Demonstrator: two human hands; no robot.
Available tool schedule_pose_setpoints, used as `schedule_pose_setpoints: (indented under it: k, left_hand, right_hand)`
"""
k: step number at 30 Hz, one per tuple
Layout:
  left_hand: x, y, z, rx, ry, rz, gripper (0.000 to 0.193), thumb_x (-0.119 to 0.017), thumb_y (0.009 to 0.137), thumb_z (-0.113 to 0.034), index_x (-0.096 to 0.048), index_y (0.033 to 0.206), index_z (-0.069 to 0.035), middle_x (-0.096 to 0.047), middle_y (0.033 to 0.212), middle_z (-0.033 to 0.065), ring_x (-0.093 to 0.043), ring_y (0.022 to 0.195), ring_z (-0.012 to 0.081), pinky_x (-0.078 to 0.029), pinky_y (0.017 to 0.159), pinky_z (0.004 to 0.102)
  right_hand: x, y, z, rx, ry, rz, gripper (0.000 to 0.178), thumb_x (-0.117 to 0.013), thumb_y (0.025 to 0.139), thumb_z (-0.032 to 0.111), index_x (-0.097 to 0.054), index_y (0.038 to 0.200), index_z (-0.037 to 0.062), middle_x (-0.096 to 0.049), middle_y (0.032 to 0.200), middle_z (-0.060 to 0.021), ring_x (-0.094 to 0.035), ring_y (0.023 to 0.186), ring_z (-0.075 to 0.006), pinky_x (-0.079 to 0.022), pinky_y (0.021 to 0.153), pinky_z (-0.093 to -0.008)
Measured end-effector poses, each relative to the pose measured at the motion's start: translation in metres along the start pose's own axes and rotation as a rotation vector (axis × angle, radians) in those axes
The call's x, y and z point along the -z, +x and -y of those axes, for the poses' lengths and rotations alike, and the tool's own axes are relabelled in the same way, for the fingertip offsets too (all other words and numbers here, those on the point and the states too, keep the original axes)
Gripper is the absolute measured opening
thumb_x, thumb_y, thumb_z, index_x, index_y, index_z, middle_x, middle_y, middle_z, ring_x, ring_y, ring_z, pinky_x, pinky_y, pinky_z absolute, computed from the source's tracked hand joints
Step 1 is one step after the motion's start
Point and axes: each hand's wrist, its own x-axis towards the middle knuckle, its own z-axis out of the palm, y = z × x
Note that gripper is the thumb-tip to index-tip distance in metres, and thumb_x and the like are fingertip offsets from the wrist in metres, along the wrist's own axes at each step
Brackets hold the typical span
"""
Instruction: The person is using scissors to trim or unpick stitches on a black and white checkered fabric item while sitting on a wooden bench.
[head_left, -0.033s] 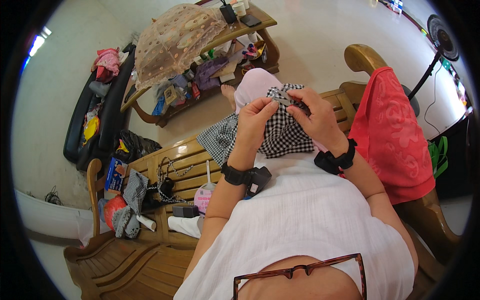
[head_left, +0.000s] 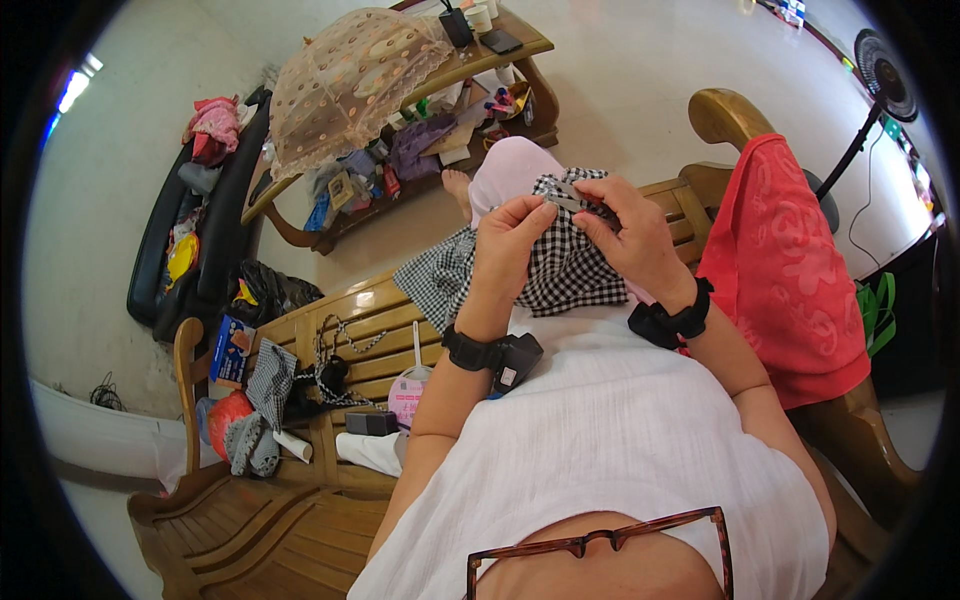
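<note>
A black-and-white checked cloth (head_left: 575, 265) lies bunched across my lap and over one knee. My left hand (head_left: 510, 245) is closed, thumb and forefinger pinching at the cloth's upper part. Close beside it, my right hand (head_left: 630, 225) is closed round a small grey metal tool (head_left: 566, 199) with thin, blade-like ends. Those ends point toward the left fingertips, and the tool's exact kind is too small to make out. To the left hangs a finer-checked part of cloth (head_left: 435, 275); whether it belongs to the same piece, I cannot tell.
I sit on a slatted wooden bench (head_left: 370, 300). On its left lie a blue box (head_left: 231, 350), patterned cords (head_left: 335, 340), a black box (head_left: 370, 423) and a pink fan (head_left: 407, 398). A red cloth (head_left: 785, 280) drapes the right armrest. Ahead stands a low table (head_left: 525, 38) with a mesh food cover (head_left: 350, 80).
</note>
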Motion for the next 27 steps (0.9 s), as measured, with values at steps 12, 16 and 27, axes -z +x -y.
schedule_pose_setpoints:
  k: [12,16,27]
  left_hand:
    - [0.003,-0.002,-0.001,0.031,0.307,0.191,0.01,-0.06,0.081,-0.006,-0.063,0.088,0.001,-0.061,0.081,0.0005,-0.053,0.071,0.0038,-0.042,0.063,0.0163]
    - [0.004,-0.002,0.006,0.024,0.236,0.139,0.011,-0.061,0.08,-0.005,-0.063,0.09,0.0,-0.062,0.082,0.0012,-0.054,0.072,0.0048,-0.043,0.065,0.017]
    - [0.003,-0.004,0.0,0.006,0.026,0.011,0.019,-0.061,0.079,-0.003,-0.061,0.097,0.002,-0.062,0.089,0.0041,-0.055,0.079,0.0075,-0.044,0.071,0.0189]
  right_hand:
    - [0.0,0.001,-0.002,-0.021,0.107,0.042,0.028,-0.063,0.077,0.014,-0.054,0.101,0.0028,-0.056,0.088,-0.0119,-0.057,0.079,-0.026,-0.045,0.069,-0.0289]
    - [-0.005,0.002,-0.005,-0.143,0.28,0.014,0.028,-0.064,0.076,0.011,-0.055,0.101,0.0023,-0.056,0.088,-0.0101,-0.056,0.079,-0.0214,-0.044,0.069,-0.0277]
    - [0.012,-0.001,0.005,-0.074,0.072,0.05,0.026,-0.065,0.072,0.008,-0.057,0.096,0.0027,-0.056,0.087,-0.0107,-0.056,0.078,-0.0237,-0.045,0.065,-0.028]
